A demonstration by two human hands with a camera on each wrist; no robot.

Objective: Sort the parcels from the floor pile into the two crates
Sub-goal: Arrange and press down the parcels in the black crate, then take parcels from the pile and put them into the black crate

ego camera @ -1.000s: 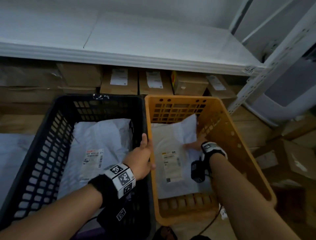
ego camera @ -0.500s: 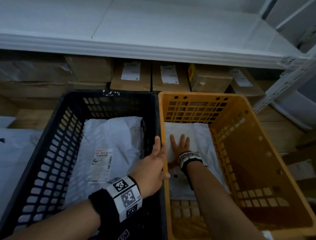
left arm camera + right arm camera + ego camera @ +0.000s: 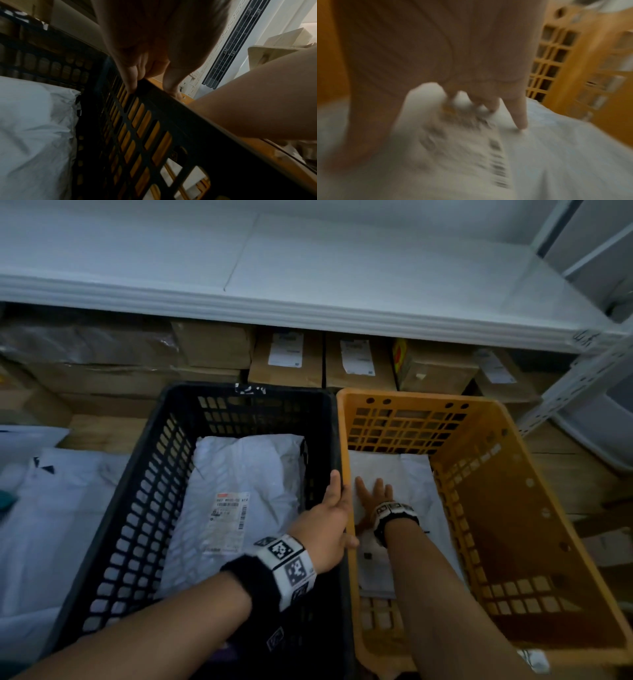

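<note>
A black crate and an orange crate stand side by side on the floor. A white labelled parcel lies in the black one. Another white parcel lies in the orange one. My left hand grips the rims where the two crates meet. The left wrist view shows that left hand with fingers inside the black crate and thumb on the orange side. My right hand lies flat, fingers spread, on the orange crate's parcel. In the blurred right wrist view its fingers press that parcel.
More white parcels lie piled on the floor left of the black crate. Labelled cardboard boxes fill the space under a white shelf right behind the crates. A perforated metal upright and more boxes stand to the right.
My right hand slid from the parcel's far right part to its left side and flattened, fingers spread. The left hand stayed on the crate rims. The head view swung left.
</note>
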